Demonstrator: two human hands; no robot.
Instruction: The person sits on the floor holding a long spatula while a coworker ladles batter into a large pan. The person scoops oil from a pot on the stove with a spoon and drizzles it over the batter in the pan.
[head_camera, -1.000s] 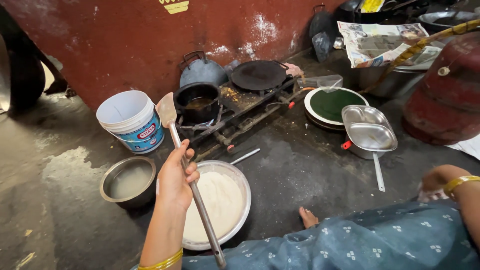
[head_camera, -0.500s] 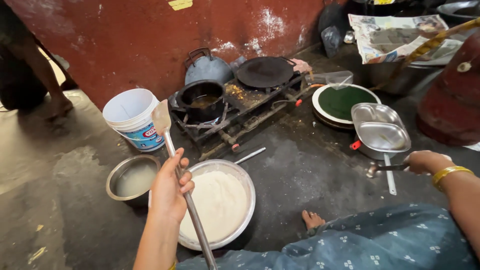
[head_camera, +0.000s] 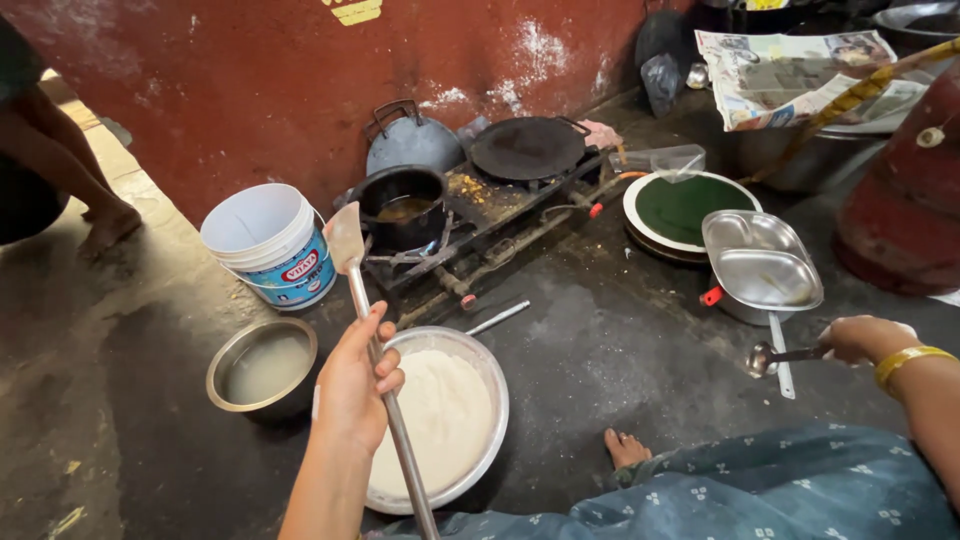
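My left hand (head_camera: 355, 385) grips the long metal handle of a flat spatula (head_camera: 346, 238), whose blade points up toward the stove. Under that hand a wide steel bowl of white batter (head_camera: 445, 420) sits on the floor. My right hand (head_camera: 865, 338), with a gold bangle on the wrist, holds a small steel ladle (head_camera: 765, 357) just below a stack of steel plates (head_camera: 760, 265). A two-burner stove (head_camera: 480, 205) carries a black pot (head_camera: 402, 205) and a flat black griddle (head_camera: 527, 148).
A white plastic bucket (head_camera: 270, 245) and a steel bowl of cloudy water (head_camera: 262, 365) stand at left. A green-lined plate (head_camera: 682, 208), a red gas cylinder (head_camera: 905, 190) and newspaper (head_camera: 800, 70) lie right. Another person's bare feet (head_camera: 105, 225) are far left. My foot (head_camera: 628, 447) shows below.
My right hand has taken hold of the small ladle beside the steel plates. The view has shifted closer; my left hand keeps the spatula raised.
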